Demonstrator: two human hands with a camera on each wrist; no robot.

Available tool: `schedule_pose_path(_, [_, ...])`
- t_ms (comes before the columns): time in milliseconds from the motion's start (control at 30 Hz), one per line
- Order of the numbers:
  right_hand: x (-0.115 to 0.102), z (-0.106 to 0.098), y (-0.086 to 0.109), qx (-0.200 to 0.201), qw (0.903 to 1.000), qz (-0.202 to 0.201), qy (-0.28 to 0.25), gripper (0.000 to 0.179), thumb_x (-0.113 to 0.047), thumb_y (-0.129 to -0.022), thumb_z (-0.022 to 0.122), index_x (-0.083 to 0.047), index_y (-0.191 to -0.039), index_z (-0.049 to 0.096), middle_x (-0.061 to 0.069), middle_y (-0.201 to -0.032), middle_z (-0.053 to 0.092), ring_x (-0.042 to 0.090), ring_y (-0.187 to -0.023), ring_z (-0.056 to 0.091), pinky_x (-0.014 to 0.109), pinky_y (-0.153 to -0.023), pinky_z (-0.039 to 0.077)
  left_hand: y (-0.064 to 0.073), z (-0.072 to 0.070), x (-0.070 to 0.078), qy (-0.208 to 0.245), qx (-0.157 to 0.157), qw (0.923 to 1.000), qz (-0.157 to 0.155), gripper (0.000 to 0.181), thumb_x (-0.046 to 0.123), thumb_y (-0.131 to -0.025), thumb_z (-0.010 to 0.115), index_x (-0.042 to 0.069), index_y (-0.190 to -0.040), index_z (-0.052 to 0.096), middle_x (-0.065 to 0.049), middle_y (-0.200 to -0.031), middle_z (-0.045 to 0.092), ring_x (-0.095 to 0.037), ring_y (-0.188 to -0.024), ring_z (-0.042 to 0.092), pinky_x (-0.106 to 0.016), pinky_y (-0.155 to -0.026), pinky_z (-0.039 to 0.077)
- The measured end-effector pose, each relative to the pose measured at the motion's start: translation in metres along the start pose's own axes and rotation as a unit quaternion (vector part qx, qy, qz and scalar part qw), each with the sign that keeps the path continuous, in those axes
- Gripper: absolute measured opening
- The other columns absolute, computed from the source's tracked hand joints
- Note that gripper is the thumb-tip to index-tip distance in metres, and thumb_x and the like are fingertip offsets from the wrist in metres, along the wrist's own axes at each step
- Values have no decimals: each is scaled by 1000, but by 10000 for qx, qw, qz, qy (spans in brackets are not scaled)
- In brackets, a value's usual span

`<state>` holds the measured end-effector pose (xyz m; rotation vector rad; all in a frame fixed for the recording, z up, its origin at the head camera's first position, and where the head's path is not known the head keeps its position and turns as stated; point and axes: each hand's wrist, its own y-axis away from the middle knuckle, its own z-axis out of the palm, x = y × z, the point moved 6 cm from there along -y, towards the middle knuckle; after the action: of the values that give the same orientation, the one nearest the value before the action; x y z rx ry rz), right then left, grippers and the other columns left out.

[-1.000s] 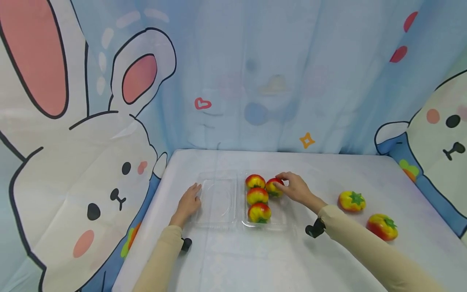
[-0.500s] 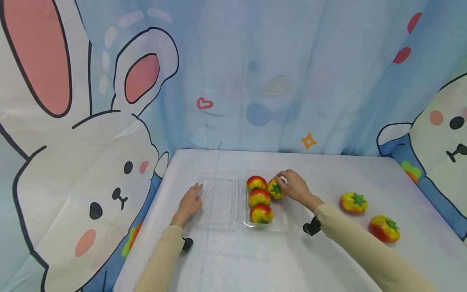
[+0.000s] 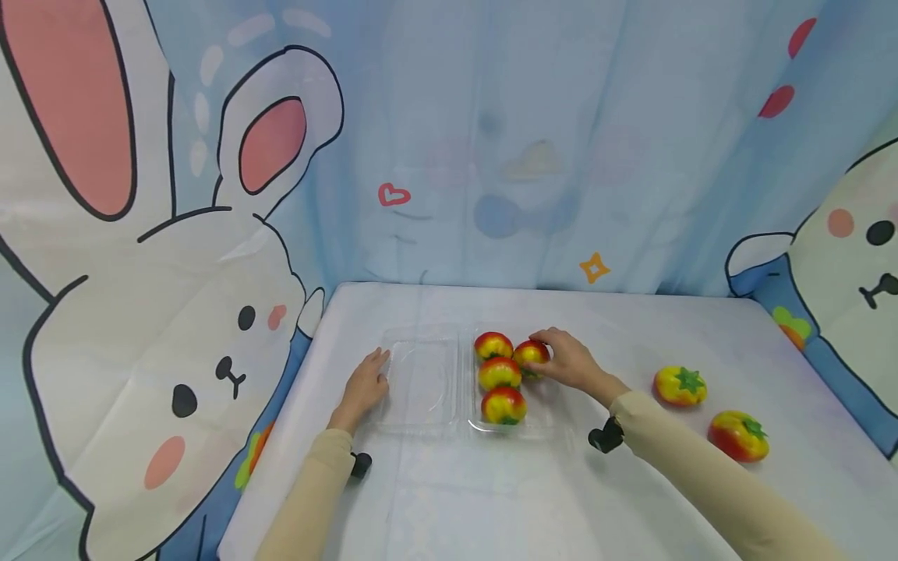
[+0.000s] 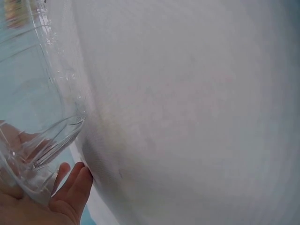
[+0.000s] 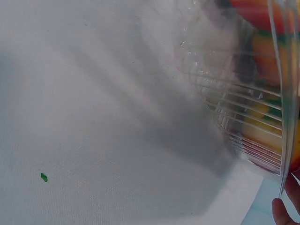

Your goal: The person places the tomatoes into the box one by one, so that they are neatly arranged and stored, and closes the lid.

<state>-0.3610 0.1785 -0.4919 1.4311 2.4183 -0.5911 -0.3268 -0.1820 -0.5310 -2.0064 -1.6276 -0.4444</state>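
A clear plastic clamshell box lies unfolded on the table, its lid (image 3: pixel 422 383) to the left and its ribbed base (image 3: pixel 539 421) to the right. Three red-and-yellow toy fruits with green caps, one of them this toy fruit (image 3: pixel 500 374), stand in a column along the base's left side. Beside the far one, my right hand (image 3: pixel 571 362) pinches another toy fruit (image 3: pixel 530 354) between thumb and fingers, inside the base. My left hand (image 3: pixel 363 388) touches the lid's left edge with fingers fairly straight; the left wrist view shows the fingers (image 4: pixel 75 187) by the clear plastic.
Two more toy fruits, one farther back (image 3: pixel 680 386) and one nearer (image 3: pixel 739 436), lie on the white table (image 3: pixel 477 506) right of the box, close to my right forearm. A blue cartoon curtain (image 3: pixel 449 156) hangs behind the table.
The fruit in my right hand has turned: its green cap faced the camera half a second ago, now its red side shows. My left hand has stayed at the lid's edge.
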Motion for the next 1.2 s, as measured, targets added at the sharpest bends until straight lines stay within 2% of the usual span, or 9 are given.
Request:
schedule_pose_path(167, [1, -1, 0, 7, 9998, -34, 177, 51, -26, -85, 77, 6, -124, 63, 21, -115, 65, 36, -100, 60, 53, -91, 52, -1, 0, 1, 20, -20, 10000, 8, 51, -3, -88, 45, -7, -139, 50, -28, -146, 44, -45, -133, 43, -53, -109, 36])
schedule_pose_path(367, [5, 2, 1, -117, 9984, 305, 455, 59, -33, -91, 68, 8, -132, 57, 33, -134, 48, 48, -119, 46, 61, -98, 44, -2, 1, 2, 37, -60, 10000, 7, 52, -3, -88, 44, -8, -139, 50, -29, -146, 44, -45, -134, 42, -53, -110, 36])
schedule_pose_path(533, [8, 3, 5, -182, 9975, 595, 338, 71, -39, -87, 71, 7, -138, 51, 34, -142, 40, 49, -127, 40, 64, -101, 41, -2, 0, 3, -50, -10, 10000, 58, 51, -4, -87, 45, -8, -138, 51, -29, -145, 45, -44, -133, 44, -52, -109, 37])
schedule_pose_path(800, [8, -4, 11, -22, 9988, 481, 78, 80, -41, -85, 73, 4, -144, 44, 32, -143, 38, 48, -128, 39, 66, -99, 41, -2, 1, 3, 4, -20, 10000, 90, 51, -4, -87, 45, -8, -138, 51, -29, -145, 45, -45, -132, 43, -54, -108, 37])
schedule_pose_path(933, [13, -19, 21, 345, 9991, 262, 29, 67, -34, -91, 68, 4, -142, 46, 31, -141, 40, 48, -126, 41, 67, -98, 41, -1, 4, 1, 32, -124, 9999, 0, 51, -3, -89, 45, -7, -140, 50, -28, -146, 43, -44, -134, 42, -53, -110, 36])
schedule_pose_path(1033, [26, -40, 31, 576, 9974, 384, 218, 53, -24, -96, 61, 7, -137, 49, 32, -137, 43, 50, -123, 43, 67, -99, 39, 0, 4, 1, 14, -105, 9999, 2, 51, -4, -89, 45, -7, -139, 50, -28, -146, 43, -44, -134, 42, -53, -110, 36])
schedule_pose_path(1100, [43, -56, 39, 536, 9949, 719, 456, 47, -19, -97, 57, 9, -133, 51, 35, -134, 44, 52, -121, 43, 67, -99, 38, -1, 4, 1, 5, -81, 10000, 8, 51, -4, -88, 45, -7, -139, 50, -28, -146, 43, -44, -134, 42, -53, -110, 36])
schedule_pose_path(1200, [81, -79, 58, 71, 9859, 1495, 748, 49, -19, -95, 54, 12, -132, 49, 40, -132, 41, 58, -118, 41, 72, -96, 36, -1, 2, 3, 16, -65, 10000, -12, 51, -4, -89, 45, -7, -139, 50, -28, -146, 43, -44, -134, 42, -53, -110, 36])
